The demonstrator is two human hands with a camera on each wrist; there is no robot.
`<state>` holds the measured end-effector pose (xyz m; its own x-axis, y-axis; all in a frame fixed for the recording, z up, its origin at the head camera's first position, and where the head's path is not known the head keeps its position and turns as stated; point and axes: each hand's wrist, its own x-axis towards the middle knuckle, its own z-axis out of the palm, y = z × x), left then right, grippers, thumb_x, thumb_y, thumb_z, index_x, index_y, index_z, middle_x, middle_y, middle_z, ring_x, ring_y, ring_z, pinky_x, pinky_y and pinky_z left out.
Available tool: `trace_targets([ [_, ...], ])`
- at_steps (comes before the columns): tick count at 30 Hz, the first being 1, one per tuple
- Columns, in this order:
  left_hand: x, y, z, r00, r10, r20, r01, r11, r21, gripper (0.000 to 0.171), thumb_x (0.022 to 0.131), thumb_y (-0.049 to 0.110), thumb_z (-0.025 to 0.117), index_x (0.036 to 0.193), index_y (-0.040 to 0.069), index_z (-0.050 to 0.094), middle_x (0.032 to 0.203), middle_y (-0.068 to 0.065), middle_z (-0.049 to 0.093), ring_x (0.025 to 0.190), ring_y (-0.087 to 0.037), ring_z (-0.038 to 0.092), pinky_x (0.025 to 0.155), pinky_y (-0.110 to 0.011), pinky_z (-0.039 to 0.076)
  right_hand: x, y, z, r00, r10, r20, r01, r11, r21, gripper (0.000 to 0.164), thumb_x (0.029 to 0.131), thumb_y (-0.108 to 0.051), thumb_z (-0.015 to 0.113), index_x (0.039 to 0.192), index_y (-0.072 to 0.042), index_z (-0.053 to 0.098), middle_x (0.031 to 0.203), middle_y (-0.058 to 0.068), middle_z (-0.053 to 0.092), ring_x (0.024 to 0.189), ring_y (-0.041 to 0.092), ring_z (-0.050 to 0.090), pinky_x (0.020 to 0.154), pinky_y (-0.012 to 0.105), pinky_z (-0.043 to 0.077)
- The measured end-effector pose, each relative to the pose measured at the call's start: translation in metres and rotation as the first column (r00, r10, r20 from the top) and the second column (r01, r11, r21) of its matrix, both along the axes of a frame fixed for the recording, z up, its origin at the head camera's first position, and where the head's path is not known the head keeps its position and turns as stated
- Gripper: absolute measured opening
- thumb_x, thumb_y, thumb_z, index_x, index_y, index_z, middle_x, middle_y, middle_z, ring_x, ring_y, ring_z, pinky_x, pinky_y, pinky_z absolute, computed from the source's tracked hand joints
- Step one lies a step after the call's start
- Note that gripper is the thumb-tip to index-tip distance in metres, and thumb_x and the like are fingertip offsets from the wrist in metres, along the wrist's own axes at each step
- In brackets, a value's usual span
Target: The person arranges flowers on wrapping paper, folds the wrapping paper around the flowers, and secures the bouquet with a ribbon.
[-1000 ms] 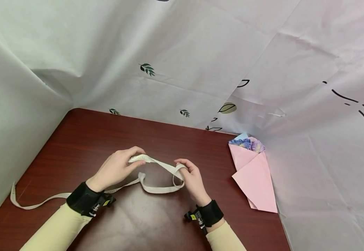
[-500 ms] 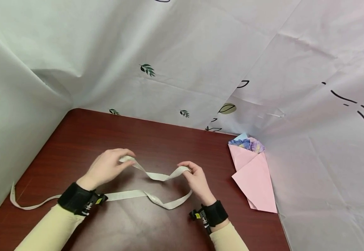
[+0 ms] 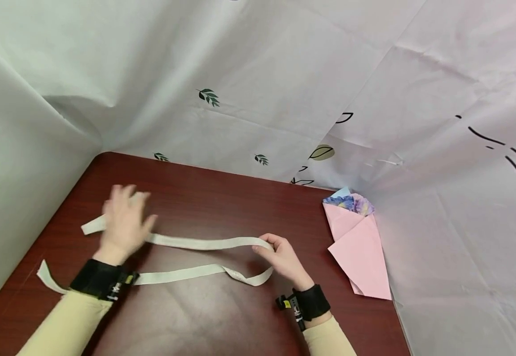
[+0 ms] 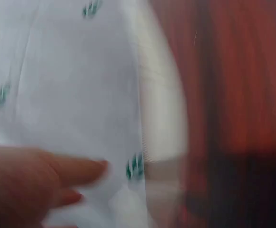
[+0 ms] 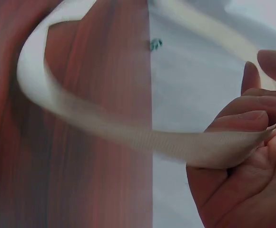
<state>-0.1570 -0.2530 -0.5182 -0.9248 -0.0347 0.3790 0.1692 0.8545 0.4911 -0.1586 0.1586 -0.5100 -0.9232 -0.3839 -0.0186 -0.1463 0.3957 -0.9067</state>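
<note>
A long cream ribbon [image 3: 204, 244] runs in a loop, with two lengths stretching leftward from my right hand [image 3: 286, 259]. That hand pinches the ribbon between thumb and fingers; in the right wrist view the band [image 5: 176, 147] passes over the palm and under curled fingers. My left hand [image 3: 124, 222], blurred by motion, is over the upper length with its fingers spread and straight. One ribbon end shows just left of it, while the other end curls up near the left wrist strap. In the left wrist view the fingers [image 4: 76, 171] are apart from the blurred ribbon [image 4: 164, 104].
A pink paper-wrapped bouquet [image 3: 365, 252] with blue and purple flowers lies at the right edge of the dark red-brown table [image 3: 222, 198]. White cloth [image 3: 258, 89] with leaf prints walls the table at the back and sides. Each wrist wears a black strap with a camera.
My left hand has moved left and its fingers have spread from their pinch on the ribbon. The upper length now lies straighter. My right hand has shifted slightly right, still pinching.
</note>
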Motion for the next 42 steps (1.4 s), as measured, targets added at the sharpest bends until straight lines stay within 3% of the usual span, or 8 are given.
trace_targets([
  [3,0.004,0.052,-0.007,0.958,-0.276,-0.074,0.281,0.958,0.065,0.059,0.096,0.012,0.086,0.147,-0.004,0.062,0.163,-0.033,0.046,0.16,-0.061,0.026,0.12,-0.082,0.025,0.002,-0.017,-0.001,0.998,0.054,-0.01,-0.054,0.998,0.031,0.011,0.105,-0.02,0.079,0.108,-0.009,0.08,0.088,-0.003,0.068,0.074,0.01,0.055,0.07,0.025,0.044],
  [6,0.014,0.099,-0.009,0.848,-0.527,-0.049,0.528,0.834,0.163,0.06,0.101,0.015,0.083,0.154,-0.002,0.06,0.163,-0.025,0.054,0.161,-0.055,0.031,0.124,-0.077,0.026,0.003,-0.032,-0.002,0.992,0.125,-0.009,-0.124,0.991,0.044,0.012,0.106,-0.022,0.078,0.112,-0.012,0.08,0.094,-0.003,0.073,0.076,0.009,0.06,0.072,0.025,0.049],
  [11,0.019,0.124,-0.011,0.761,-0.647,0.047,0.606,0.734,0.307,0.036,0.105,0.014,0.078,0.14,0.003,0.073,0.128,-0.01,0.079,0.124,-0.029,0.072,0.122,-0.075,0.033,0.005,-0.037,0.0,0.983,0.181,-0.01,-0.181,0.983,0.035,0.012,0.108,-0.02,0.075,0.117,-0.012,0.08,0.096,-0.005,0.073,0.068,0.005,0.055,0.07,0.024,0.049],
  [15,0.015,0.107,-0.012,0.752,-0.645,0.136,0.555,0.731,0.397,0.01,0.108,0.02,0.076,0.109,0.012,0.081,0.084,0.004,0.073,0.068,-0.005,0.059,0.091,-0.047,0.059,0.006,-0.016,-0.001,0.984,0.175,-0.007,-0.175,0.984,0.016,0.012,0.107,-0.018,0.078,0.115,-0.01,0.079,0.082,-0.006,0.064,0.059,0.006,0.043,0.061,0.024,0.041],
  [18,0.013,0.087,-0.01,0.747,-0.635,0.195,0.513,0.738,0.439,0.017,0.107,0.031,0.078,0.098,0.017,0.079,0.068,0.011,0.059,0.057,-0.001,0.046,0.061,-0.03,0.045,0.007,0.01,-0.002,0.985,0.174,0.016,-0.174,0.985,0.016,0.011,0.105,-0.018,0.08,0.113,-0.01,0.079,0.075,-0.004,0.06,0.06,0.006,0.05,0.058,0.023,0.044],
  [26,0.015,0.031,0.001,0.812,-0.548,0.202,0.445,0.804,0.395,0.021,0.104,0.031,0.082,0.086,0.025,0.073,0.062,0.02,0.034,0.052,0.002,0.033,0.056,-0.024,0.031,0.007,0.088,0.001,0.998,0.065,-0.026,-0.06,0.986,0.153,0.01,0.1,-0.019,0.086,0.107,-0.013,0.082,0.081,-0.007,0.067,0.071,0.007,0.054,0.064,0.025,0.044],
  [37,0.026,-0.038,0.016,0.825,-0.482,0.294,0.369,0.855,0.364,0.02,0.103,0.024,0.083,0.087,0.03,0.072,0.061,0.017,0.039,0.055,0.0,0.033,0.052,-0.026,0.032,0.029,0.181,0.03,0.996,-0.077,-0.055,0.081,0.994,0.072,0.008,0.104,-0.001,0.073,0.096,-0.002,0.072,0.072,-0.011,0.051,0.064,0.006,0.047,0.054,0.031,0.038],
  [42,0.03,-0.065,0.019,0.866,-0.417,0.277,0.333,0.893,0.304,0.024,0.101,0.021,0.085,0.086,0.032,0.071,0.062,0.015,0.034,0.057,0.001,0.03,0.05,-0.027,0.029,0.034,0.2,0.047,0.964,-0.266,-0.002,0.264,0.955,0.134,0.024,0.112,-0.012,0.068,0.096,0.006,0.068,0.075,-0.004,0.056,0.074,0.013,0.05,0.064,0.032,0.038],
])
